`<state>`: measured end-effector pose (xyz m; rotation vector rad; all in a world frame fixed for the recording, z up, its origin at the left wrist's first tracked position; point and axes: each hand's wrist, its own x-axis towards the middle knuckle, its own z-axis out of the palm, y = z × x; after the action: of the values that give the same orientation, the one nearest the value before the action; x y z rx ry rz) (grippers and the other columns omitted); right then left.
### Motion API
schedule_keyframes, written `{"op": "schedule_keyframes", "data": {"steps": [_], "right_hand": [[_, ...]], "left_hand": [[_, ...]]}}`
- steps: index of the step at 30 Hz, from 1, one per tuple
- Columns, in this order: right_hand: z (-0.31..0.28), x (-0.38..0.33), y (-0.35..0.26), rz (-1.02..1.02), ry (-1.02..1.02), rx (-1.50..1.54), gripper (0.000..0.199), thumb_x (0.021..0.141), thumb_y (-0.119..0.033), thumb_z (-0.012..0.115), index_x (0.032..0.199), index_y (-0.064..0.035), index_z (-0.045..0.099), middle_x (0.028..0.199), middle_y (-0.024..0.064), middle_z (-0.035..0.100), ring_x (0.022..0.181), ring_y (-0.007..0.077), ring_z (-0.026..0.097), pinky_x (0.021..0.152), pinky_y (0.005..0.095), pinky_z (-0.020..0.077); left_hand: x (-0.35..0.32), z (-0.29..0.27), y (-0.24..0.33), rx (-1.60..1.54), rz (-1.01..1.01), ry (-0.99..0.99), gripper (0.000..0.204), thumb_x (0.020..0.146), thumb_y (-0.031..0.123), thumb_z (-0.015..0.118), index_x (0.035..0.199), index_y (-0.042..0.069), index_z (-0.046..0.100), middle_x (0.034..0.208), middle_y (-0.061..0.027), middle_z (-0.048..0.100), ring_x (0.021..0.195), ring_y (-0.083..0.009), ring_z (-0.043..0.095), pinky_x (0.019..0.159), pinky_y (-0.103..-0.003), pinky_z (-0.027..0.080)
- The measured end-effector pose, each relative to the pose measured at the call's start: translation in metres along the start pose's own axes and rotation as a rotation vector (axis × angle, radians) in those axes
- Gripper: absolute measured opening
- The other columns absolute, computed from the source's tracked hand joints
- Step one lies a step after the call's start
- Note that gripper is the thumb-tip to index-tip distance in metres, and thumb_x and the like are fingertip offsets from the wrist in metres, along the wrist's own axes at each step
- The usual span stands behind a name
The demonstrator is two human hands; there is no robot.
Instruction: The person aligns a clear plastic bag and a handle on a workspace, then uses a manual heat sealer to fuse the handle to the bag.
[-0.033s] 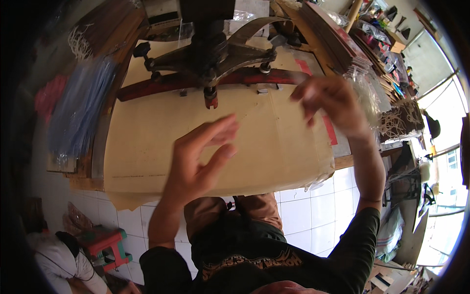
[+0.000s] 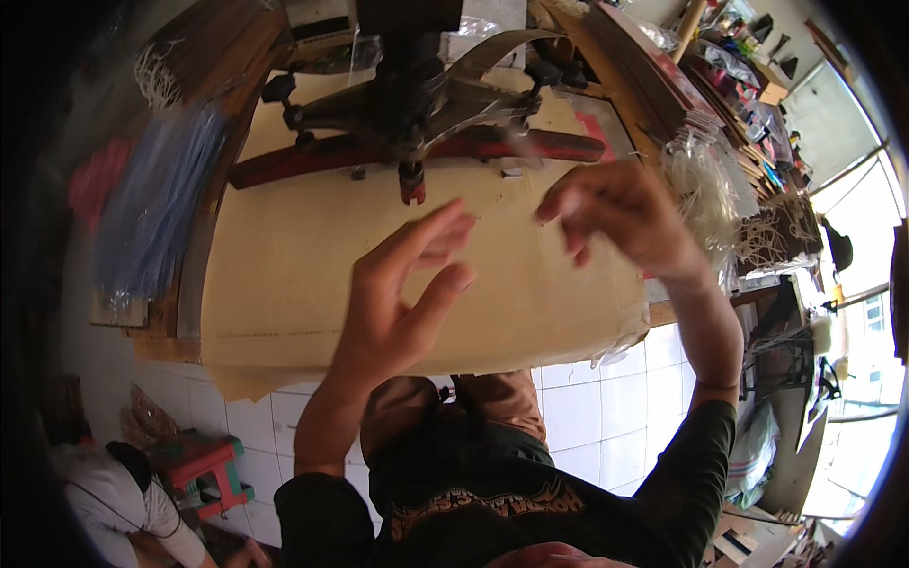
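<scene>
Moved since the earlier frame, head view: right grip [image 2: 625,218], inward to the left; left grip [image 2: 388,308], slightly rightward and farther from the body. Gap between the two, narrower.

Left grip: thumb and fingers spread, nothing seen between them; raised above the cream sheet [image 2: 530,303]. Right grip: fingers curled, blurred; whether they pinch anything thin, cannot tell.

Cream sheet: one, broad, laid over the table [image 2: 169,350], below and between both grips; near edge hanging slightly over, corner left of the left grip turned down.

Dark metal frame with knobs [image 2: 407,109]: one, beyond both grips, over the sheet's far part. Red curved bar [image 2: 303,161]: under the frame. Red forked tip [image 2: 412,189]: just beyond the left grip's fingertips. Small block [image 2: 512,173]: beyond the gap between the grips.

Stage, as judged: sheet laid out, frame standing over it; no finished piece made out; amount left, cannot tell.

Containers and wraps: bluish clear plastic bundle [image 2: 161,208], well left of the left grip, contents unclear; crumpled clear plastic [image 2: 699,194], just right of the right grip, contents unclear; pale sack [image 2: 753,459], below and right of the right grip, contents hidden.
</scene>
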<state>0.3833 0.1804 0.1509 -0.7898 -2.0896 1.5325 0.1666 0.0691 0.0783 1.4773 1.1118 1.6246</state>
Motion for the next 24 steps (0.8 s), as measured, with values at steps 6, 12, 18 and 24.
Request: {"op": "schedule_keyframes", "data": {"steps": [6, 12, 18, 24], "right_hand": [[0.049, 0.017, 0.023, 0.179, -0.134, 0.065, 0.021, 0.101, -0.016, 0.059, 0.101, 0.0005, 0.072, 0.074, 0.0033, 0.067, 0.069, 0.0092, 0.065, 0.063, 0.0241, 0.0527], [0.029, 0.010, 0.042, -0.152, -0.060, -0.324, 0.013, 0.095, -0.007, 0.063, 0.102, 0.0008, 0.071, 0.080, 0.0063, 0.068, 0.076, 0.0161, 0.066, 0.074, 0.0310, 0.0522], [0.032, 0.016, 0.065, -0.557, 0.282, -0.917, 0.011, 0.084, -0.006, 0.070, 0.094, -0.0074, 0.073, 0.082, 0.0085, 0.065, 0.071, 0.0273, 0.064, 0.068, 0.0362, 0.0525], [0.034, 0.008, 0.065, -0.328, 0.338, -1.129, 0.011, 0.082, -0.010, 0.074, 0.093, -0.0126, 0.075, 0.079, 0.0070, 0.061, 0.071, 0.0254, 0.063, 0.064, 0.0387, 0.0503]], "left_hand": [[0.003, -0.013, -0.039, -0.385, -0.050, 0.198, 0.028, 0.104, 0.026, 0.053, 0.115, 0.002, 0.062, 0.106, -0.0097, 0.066, 0.099, -0.0186, 0.064, 0.093, -0.036, 0.050], [0.007, -0.058, -0.042, -0.687, -0.092, 0.399, 0.020, 0.101, 0.021, 0.059, 0.111, 0.004, 0.063, 0.097, -0.0071, 0.068, 0.088, -0.0179, 0.064, 0.083, -0.033, 0.052], [0.010, -0.072, -0.050, -0.546, -0.212, 0.364, 0.020, 0.099, 0.019, 0.062, 0.112, 0.005, 0.062, 0.097, -0.0071, 0.068, 0.086, -0.0159, 0.064, 0.082, -0.031, 0.051], [0.019, -0.073, -0.045, -0.200, -0.335, 0.273, 0.021, 0.098, 0.019, 0.063, 0.109, 0.001, 0.064, 0.095, -0.0097, 0.070, 0.079, -0.0164, 0.067, 0.077, -0.028, 0.051]]}}
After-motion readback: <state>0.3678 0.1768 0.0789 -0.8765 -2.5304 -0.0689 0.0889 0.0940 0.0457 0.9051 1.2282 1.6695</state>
